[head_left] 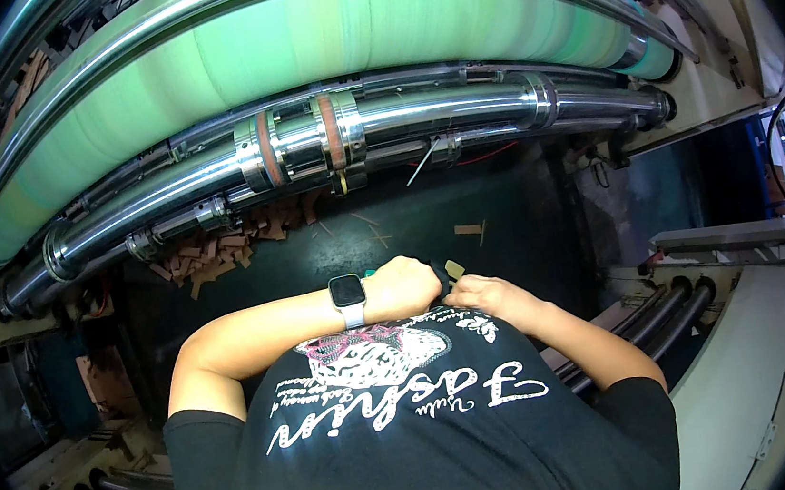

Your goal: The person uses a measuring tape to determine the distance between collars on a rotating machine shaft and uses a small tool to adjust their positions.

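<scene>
Dark floor (514, 218) — black object (442, 279) between hands (404, 282) (492, 298).

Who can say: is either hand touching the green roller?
No, the left hand and right hand are by the black shirt, apart from the green roller.

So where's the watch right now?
In the head view, the watch is a little left of the middle, strapped on just behind the person's left hand, above the black shirt and below the shiny metal roller.
</scene>
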Motion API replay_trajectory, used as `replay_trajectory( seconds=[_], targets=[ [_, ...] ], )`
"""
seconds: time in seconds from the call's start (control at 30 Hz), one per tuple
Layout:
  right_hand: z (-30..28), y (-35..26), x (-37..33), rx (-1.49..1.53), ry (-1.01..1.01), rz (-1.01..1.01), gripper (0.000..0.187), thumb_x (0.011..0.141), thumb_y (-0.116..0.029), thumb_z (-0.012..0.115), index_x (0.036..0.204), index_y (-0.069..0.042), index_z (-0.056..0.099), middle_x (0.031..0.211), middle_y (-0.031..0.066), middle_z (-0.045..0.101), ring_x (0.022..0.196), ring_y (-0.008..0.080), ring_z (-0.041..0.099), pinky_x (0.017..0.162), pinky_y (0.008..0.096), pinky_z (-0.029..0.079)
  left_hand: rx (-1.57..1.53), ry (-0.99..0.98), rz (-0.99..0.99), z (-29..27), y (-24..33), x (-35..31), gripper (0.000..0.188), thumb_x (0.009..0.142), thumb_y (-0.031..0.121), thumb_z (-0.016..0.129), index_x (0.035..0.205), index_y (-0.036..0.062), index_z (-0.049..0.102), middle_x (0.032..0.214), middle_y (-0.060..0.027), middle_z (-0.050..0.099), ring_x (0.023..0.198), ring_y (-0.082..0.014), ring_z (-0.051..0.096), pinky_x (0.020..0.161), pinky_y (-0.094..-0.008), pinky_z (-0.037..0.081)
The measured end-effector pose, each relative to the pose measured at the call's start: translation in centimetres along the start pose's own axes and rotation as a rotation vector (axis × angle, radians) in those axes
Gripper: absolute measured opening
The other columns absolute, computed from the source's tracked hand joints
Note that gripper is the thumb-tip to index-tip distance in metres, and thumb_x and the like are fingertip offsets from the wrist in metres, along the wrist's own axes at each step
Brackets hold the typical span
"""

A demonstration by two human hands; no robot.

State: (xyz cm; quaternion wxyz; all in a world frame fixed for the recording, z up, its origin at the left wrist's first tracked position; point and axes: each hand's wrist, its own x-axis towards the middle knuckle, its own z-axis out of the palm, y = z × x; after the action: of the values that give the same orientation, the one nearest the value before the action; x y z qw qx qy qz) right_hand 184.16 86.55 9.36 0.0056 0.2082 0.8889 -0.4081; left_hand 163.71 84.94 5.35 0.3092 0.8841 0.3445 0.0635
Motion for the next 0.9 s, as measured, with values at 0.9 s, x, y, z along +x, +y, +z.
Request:
replay_trajectory(
  seconds=[0.9],
  targets=[
    [4.6,1.0,16.5,0.459,-0.293,-0.028,0.056,0.068,-0.030,0.071,0.106,-0.003,0.040,0.094,0.0129,0.047,0.089,0.0217,0.048,0.079,0.0337,0.039,-1.154,0.947,-0.486,2.9,-3.4,-12.4,0.016,0.083,0.010,0.061,0.093,0.0010,0.052,0.087,-0.0019,0.049,0.080,-0.0066,0.052,0.070,-0.0220,0.045]
  ],
)
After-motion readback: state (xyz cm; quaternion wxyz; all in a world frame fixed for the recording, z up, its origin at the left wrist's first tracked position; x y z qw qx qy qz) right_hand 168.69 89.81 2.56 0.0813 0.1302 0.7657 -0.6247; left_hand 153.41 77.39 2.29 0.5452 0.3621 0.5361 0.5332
